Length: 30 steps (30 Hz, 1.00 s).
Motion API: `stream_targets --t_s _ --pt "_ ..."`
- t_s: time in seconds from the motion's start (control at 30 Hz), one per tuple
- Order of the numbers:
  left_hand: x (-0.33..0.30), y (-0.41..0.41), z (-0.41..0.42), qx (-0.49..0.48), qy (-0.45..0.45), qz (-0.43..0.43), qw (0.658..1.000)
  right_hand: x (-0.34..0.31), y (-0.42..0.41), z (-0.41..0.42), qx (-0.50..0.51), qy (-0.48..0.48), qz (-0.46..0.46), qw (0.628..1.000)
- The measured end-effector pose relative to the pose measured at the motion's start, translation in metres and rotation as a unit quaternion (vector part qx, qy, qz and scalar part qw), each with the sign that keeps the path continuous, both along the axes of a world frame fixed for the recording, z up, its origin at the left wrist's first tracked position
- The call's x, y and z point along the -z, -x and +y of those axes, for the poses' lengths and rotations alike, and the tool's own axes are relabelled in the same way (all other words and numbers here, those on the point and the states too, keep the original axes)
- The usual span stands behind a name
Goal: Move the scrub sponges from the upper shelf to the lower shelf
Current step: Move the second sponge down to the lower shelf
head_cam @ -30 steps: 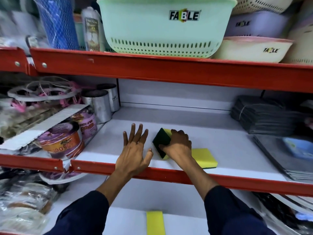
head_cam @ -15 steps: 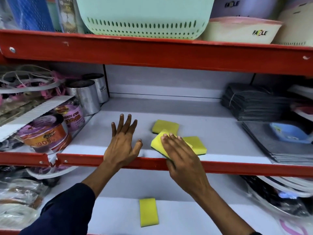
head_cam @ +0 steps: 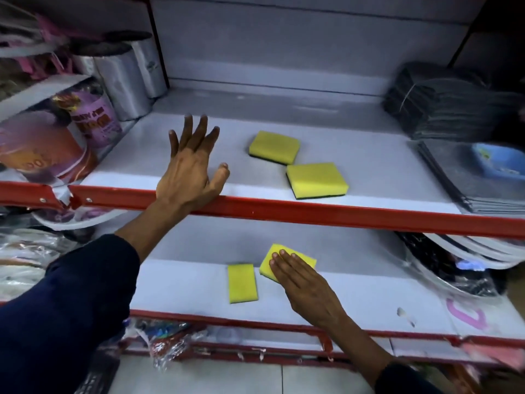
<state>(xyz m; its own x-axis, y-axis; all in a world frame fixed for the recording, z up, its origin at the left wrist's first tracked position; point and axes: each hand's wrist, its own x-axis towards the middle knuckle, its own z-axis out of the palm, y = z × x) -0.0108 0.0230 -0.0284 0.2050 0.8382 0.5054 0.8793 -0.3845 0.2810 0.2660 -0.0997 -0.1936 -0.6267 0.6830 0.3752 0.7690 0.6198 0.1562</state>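
Note:
Two yellow scrub sponges with dark green undersides lie on the upper shelf (head_cam: 369, 177): one (head_cam: 274, 147) further back, one (head_cam: 316, 180) near the red front rail. On the lower shelf (head_cam: 369, 297) a yellow sponge (head_cam: 242, 283) lies flat. Just right of it sits another sponge (head_cam: 284, 258), with my right hand (head_cam: 305, 285) lying flat on top, fingers pressed on it. My left hand (head_cam: 191, 169) rests on the upper shelf's front edge, fingers spread, holding nothing.
Silver rolls (head_cam: 122, 81) and purple-and-orange packs (head_cam: 54, 137) crowd the upper shelf's left. A stack of dark grey cloths (head_cam: 449, 103) and a blue tray (head_cam: 500, 160) sit at its right. Plastic-wrapped goods (head_cam: 454, 268) fill the lower shelf's right side.
My right hand has carried a sponge from the upper shelf down to the lower shelf, beside the one lying there. The view has tilted down. My left hand stayed on the upper shelf.

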Motion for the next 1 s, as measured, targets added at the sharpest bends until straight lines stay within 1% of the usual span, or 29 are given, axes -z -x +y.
stream_targets --t_s 0.1,0.13,0.2,0.27,0.3,0.37,0.43,0.5,0.57,0.63,0.8,0.93,1.0 --pt "-0.001 0.000 0.001 -0.005 0.001 -0.002 1.000 0.036 0.014 0.006 0.084 0.096 -0.011 0.992" --pt "-0.001 0.000 0.002 -0.007 0.002 -0.003 1.000 0.046 0.021 0.008 0.108 0.139 -0.013 0.984" --pt "-0.001 0.000 0.002 -0.007 0.003 -0.006 1.000 0.068 0.033 0.011 0.148 0.193 -0.020 0.970" --pt "0.000 0.000 0.002 -0.007 0.001 -0.007 1.000 0.084 0.046 0.015 0.199 0.267 -0.023 0.943" --pt "0.000 0.000 0.002 -0.007 0.001 -0.010 1.000 0.092 0.052 0.017 0.226 0.281 -0.020 0.933" --pt "0.000 0.001 0.002 -0.006 0.003 -0.012 1.000 0.102 0.064 0.020 0.260 0.250 -0.021 0.932" --pt "0.000 0.001 0.003 -0.007 0.003 -0.016 1.000 0.106 0.072 0.019 0.280 0.271 -0.007 0.921" --pt "0.000 0.001 0.003 -0.006 0.001 -0.017 1.000 0.105 0.074 0.016 0.287 0.296 0.037 0.910" --pt "0.000 0.001 0.003 -0.005 0.000 -0.019 1.000 0.099 0.073 0.015 0.286 0.312 0.057 0.904" --pt "0.000 0.001 0.002 -0.005 0.001 -0.021 1.000 0.095 0.072 0.014 0.297 0.313 0.051 0.901" --pt "0.000 0.000 0.002 -0.005 -0.001 -0.022 1.000 0.095 0.081 0.011 0.317 0.320 0.004 0.893" --pt "0.000 0.000 0.000 -0.008 0.007 -0.023 1.000 0.081 0.085 0.005 0.295 0.292 0.021 0.909" --pt "-0.001 0.000 -0.001 -0.008 0.012 -0.024 1.000 0.057 0.083 0.003 0.261 0.255 0.055 0.930"
